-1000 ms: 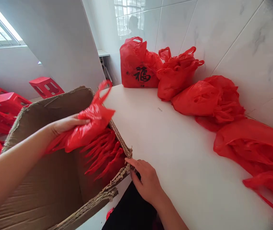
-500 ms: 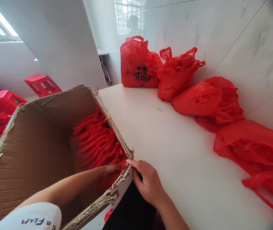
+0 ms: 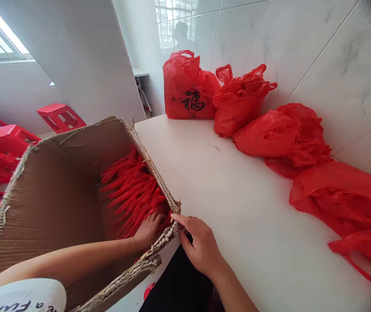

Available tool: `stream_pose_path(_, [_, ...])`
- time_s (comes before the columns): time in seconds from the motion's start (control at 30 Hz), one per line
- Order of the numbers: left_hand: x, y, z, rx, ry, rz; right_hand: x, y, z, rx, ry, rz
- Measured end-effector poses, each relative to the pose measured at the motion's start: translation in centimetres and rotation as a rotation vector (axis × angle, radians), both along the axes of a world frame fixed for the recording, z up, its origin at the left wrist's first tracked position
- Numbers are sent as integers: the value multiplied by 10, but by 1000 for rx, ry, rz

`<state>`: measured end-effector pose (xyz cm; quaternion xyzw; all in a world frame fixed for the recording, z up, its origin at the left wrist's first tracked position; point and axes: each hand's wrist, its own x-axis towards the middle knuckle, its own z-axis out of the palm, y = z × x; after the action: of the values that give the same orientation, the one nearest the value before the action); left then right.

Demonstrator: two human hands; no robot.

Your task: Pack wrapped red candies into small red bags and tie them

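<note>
A worn cardboard box [image 3: 52, 208] with ragged, torn rims stands open at the left. Inside it, a row of narrow, folded red plastic bundles [image 3: 130, 186] lies packed along the right wall. My left hand [image 3: 149, 229] reaches into the box's near right corner and rests on the last of these bundles, its fingers stretched over the red plastic and the tips partly hidden. At that same corner, my right hand [image 3: 200, 245] grips the box's rim from outside, index finger over the edge and thumb below.
Along the tiled wall, several full red plastic bags [image 3: 263, 134] sit on the white table [image 3: 231, 195]. One upright bag [image 3: 188, 93] bears a large black character. Red plastic stools [image 3: 6, 141] stand beyond the box at the left.
My left hand has come up from behind the red plastic and now lies on the bundles, its back showing. The right hand stays at the box corner.
</note>
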<state>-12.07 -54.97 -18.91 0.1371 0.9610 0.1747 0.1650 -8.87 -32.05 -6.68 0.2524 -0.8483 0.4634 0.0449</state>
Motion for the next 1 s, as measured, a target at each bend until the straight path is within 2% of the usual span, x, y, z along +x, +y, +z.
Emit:
stream_pose_path(0.1, [4, -1, -7, -75, 87, -37, 0, 0, 0, 4, -5, -1])
stream_pose_path(0.23, [-8, 2, -31, -177, 122, 31, 1, 0, 0, -1, -6, -6])
stream_pose_path(0.33, [-21, -1, -42, -175, 108, -48, 1, 0, 0, -3, -9, -14])
stream_pose_path(0.4, [-27, -10, -40, -134, 94, -169, 1, 0, 1, 2, -10, -16])
stream_pose_path(0.47, [-30, -23, -30, -89, 88, -265, 1, 0, 1, 9, -11, -14])
stream_pose_path(0.53, [-33, -36, -18, -62, 107, -276, 0, -1, 1, 10, -9, -6])
stream_pose_path(0.6, [-40, -48, -9, -69, 161, -152, -1, -1, 0, 7, -7, -2])
stream_pose_path(0.67, [-56, -56, -7, -113, 234, 106, -1, -1, 0, 2, 0, -3])
stream_pose_path(0.73, [-82, -61, -11, -165, 285, 383, 0, -1, 0, 1, 6, -10])
stream_pose_path(0.8, [-113, -63, -18, -198, 304, 576, 0, -2, 0, 10, 13, -16])
stream_pose_path(0.9, [-155, -64, -28, -213, 295, 749, 0, -2, -2, 34, 53, -35])
stream_pose_path(1.0, [-178, -61, -37, -218, 251, 820, -3, -4, -7, 42, 152, -30])
